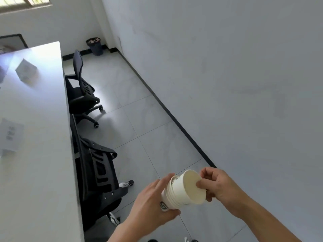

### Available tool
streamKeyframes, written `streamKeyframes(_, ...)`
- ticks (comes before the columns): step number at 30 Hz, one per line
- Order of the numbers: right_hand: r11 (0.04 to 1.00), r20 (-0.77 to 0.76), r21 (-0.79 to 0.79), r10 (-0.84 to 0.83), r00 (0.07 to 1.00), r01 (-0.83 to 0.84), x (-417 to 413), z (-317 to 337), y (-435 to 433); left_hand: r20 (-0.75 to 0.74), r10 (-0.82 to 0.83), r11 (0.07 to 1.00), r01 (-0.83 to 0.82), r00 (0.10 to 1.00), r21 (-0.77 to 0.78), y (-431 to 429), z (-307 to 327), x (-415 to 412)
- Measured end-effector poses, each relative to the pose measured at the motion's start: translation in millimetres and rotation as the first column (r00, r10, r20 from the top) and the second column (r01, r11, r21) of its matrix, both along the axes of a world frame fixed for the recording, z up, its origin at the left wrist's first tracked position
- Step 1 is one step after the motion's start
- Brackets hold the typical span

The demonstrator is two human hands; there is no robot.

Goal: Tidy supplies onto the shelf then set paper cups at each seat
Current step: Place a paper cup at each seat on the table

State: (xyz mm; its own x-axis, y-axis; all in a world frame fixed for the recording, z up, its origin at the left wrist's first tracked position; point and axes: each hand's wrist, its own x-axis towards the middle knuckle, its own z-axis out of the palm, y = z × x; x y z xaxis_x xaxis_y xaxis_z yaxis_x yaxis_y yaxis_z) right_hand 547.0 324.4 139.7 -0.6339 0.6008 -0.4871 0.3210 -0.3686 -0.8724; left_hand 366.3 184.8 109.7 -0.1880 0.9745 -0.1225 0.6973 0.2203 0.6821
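A stack of white paper cups with dark print lies tilted in front of me, low in the view, its open mouth facing right. My left hand grips the stack from below and the left. My right hand pinches the rim of the outermost cup, thumb inside the mouth. The long white table runs along the left side.
Two black office chairs are pushed under the table's right edge. A small box and papers lie on the table. A dark waste bin stands in the far corner. Grey tiled floor runs between chairs and the white wall.
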Motion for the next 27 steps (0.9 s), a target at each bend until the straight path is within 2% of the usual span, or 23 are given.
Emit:
streamKeyframes(2,0.994,-0.096,-0.105,0.009,0.995,-0.019,-19.0,1.4,16.5,0.061,0.062,0.998,-0.062,0.996,0.007,13.8,0.4,-11.6)
streamKeyframes(4,0.985,-0.175,-0.143,0.070,0.982,-0.096,-41.1,0.3,31.4,0.095,0.127,0.992,-0.129,0.987,0.017,28.3,-0.3,-26.3)
streamKeyframes(6,0.982,-0.186,-0.062,0.165,0.968,-0.179,-63.7,-0.3,44.9,0.121,0.201,0.979,-0.205,0.972,0.021,44.8,-2.2,-43.5)
streamKeyframes(8,0.976,-0.124,0.098,0.208,0.970,-0.197,-89.2,-4.9,59.7,0.143,0.232,0.971,-0.237,0.962,0.018,64.6,-7.8,-63.9)
streamKeyframes(11,0.973,-0.076,0.226,0.061,0.995,-0.043,-129.0,-11.8,89.9,0.206,0.195,0.980,-0.200,0.959,0.001,104.4,-12.9,-97.4)
streamKeyframes(14,0.973,-0.144,0.199,-0.086,0.986,0.114,-164.5,-4.8,132.2,0.218,0.173,0.985,-0.175,0.961,-0.010,147.2,-9.2,-133.4)
streamKeyframes(19,0.936,-0.229,0.183,-0.256,0.939,0.300,-216.1,13.3,208.9,0.212,0.265,0.964,-0.264,0.941,-0.033,202.9,-3.4,-216.5)
streamKeyframes(21,0.931,-0.222,0.187,-0.271,0.937,0.313,-230.9,8.3,231.6,0.246,0.311,0.950,-0.309,0.918,-0.049,219.3,-3.8,-245.1)
streamKeyframes(27,0.947,-0.085,0.242,-0.194,0.977,0.209,-278.3,-18.8,310.7,0.322,0.429,0.897,-0.440,0.844,-0.039,273.8,-11.5,-309.9)
